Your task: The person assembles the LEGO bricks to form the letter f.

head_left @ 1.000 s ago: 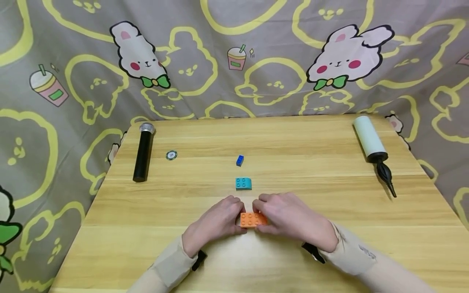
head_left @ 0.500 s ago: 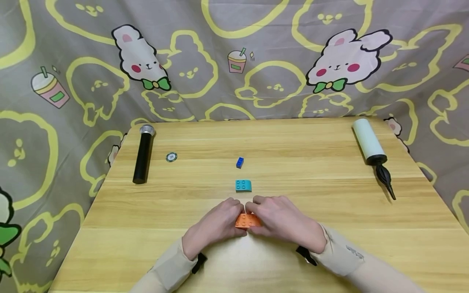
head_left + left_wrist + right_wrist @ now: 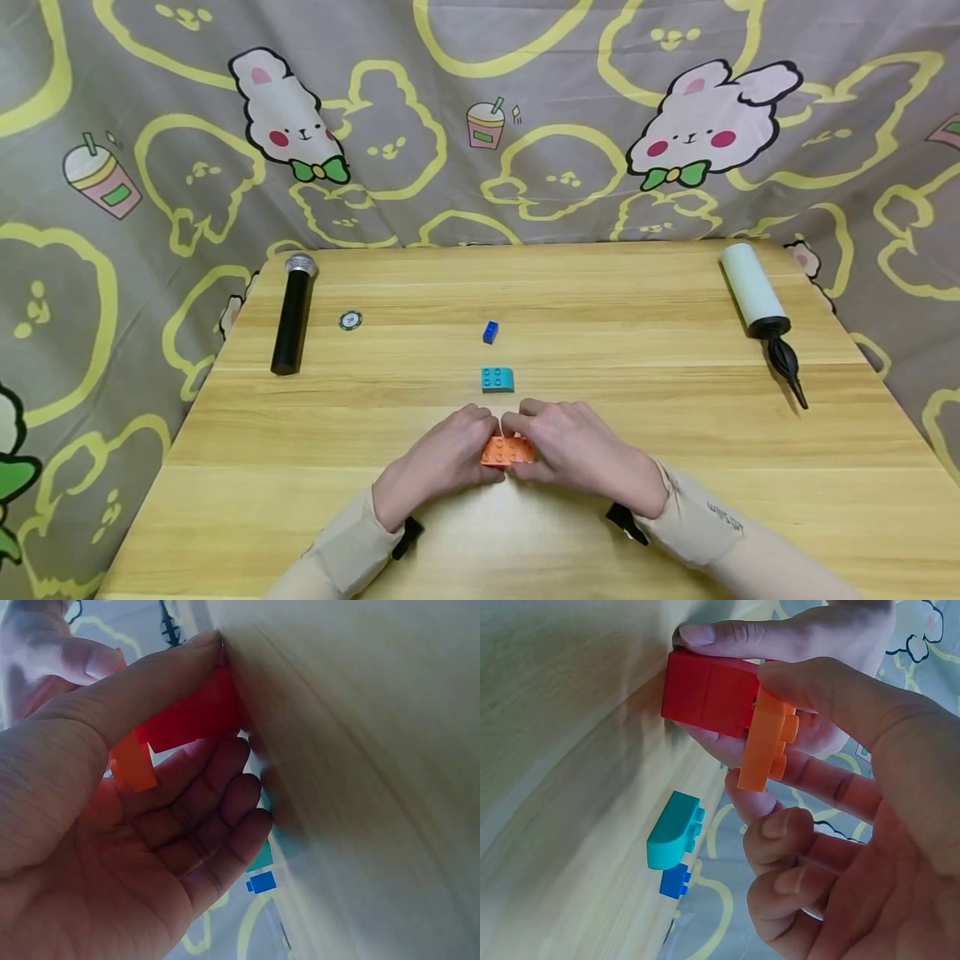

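Note:
My left hand [image 3: 442,454] holds a red toy block [image 3: 705,690] low at the tabletop, thumb on one side and fingers on the other. A seam runs across the red block in the right wrist view. An orange toy brick [image 3: 502,452] with round studs lies against the red block's top and sticks out past it on one side. My right hand [image 3: 581,446] pinches the orange brick between thumb and fingers. Beyond the hands sit a teal brick [image 3: 497,380] with one rounded end and a small blue brick [image 3: 491,332].
A black microphone [image 3: 292,317] lies at the left of the wooden table [image 3: 247,467], beside a round chip [image 3: 350,320] marked 20. At the right lies a pale hand pump [image 3: 756,287] with a black nozzle. A patterned curtain [image 3: 555,83] hangs behind the table.
My right hand has moved left with the orange brick, bringing it closer to the left hand. Over the last half second, the hands and bricks hardly move.

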`<state>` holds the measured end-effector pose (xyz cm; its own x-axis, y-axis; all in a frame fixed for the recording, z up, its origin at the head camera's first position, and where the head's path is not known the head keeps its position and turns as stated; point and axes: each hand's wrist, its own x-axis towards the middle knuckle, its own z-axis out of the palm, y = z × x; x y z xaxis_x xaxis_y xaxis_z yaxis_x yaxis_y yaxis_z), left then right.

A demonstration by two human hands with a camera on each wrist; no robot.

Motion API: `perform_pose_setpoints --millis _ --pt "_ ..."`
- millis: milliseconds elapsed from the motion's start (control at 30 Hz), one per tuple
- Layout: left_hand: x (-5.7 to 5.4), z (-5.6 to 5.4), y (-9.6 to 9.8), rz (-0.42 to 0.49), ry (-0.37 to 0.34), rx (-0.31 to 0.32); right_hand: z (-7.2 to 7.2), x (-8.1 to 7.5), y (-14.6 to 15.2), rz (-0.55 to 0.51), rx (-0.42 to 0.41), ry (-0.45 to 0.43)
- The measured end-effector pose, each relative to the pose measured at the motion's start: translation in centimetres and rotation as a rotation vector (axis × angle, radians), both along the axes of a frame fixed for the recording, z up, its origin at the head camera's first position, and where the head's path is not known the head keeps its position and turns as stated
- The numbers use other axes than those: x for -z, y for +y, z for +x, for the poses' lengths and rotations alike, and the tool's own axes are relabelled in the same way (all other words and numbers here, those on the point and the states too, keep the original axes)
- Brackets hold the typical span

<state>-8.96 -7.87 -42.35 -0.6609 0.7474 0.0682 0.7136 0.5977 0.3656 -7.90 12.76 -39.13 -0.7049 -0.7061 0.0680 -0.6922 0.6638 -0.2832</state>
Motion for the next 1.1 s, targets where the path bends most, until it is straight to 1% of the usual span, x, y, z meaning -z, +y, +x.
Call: perform_pose_setpoints --millis 367,633,733,900,967,1100 --pt "-0.16 0.14 0.0 -0.011 -0.011 -0.008 -0.03 0.14 0.01 -0.012 0.008 -0.034" --pt "-0.12 0.18 -0.21 -0.015 -0.018 -0.013 0.0 0.17 -0.37 0.011 0.009 -0.045" --pt "-0.11 0.2 -0.26 -0.004 -0.012 -0.009 0.03 0.18 -0.42 0.014 0.009 -0.042" --pt "-0.08 0.18 -0.24 0.0 -0.001 -0.009 0.22 0.28 -0.41 0.016 0.023 -0.013" --pt "-0.09 0.17 -0.22 -0.003 -0.002 -0.01 0.29 0.3 -0.33 0.009 0.025 -0.011" --pt "-0.16 0.17 -0.14 -0.013 -0.003 -0.011 0.02 -0.09 0.21 -0.026 0.042 -0.046"
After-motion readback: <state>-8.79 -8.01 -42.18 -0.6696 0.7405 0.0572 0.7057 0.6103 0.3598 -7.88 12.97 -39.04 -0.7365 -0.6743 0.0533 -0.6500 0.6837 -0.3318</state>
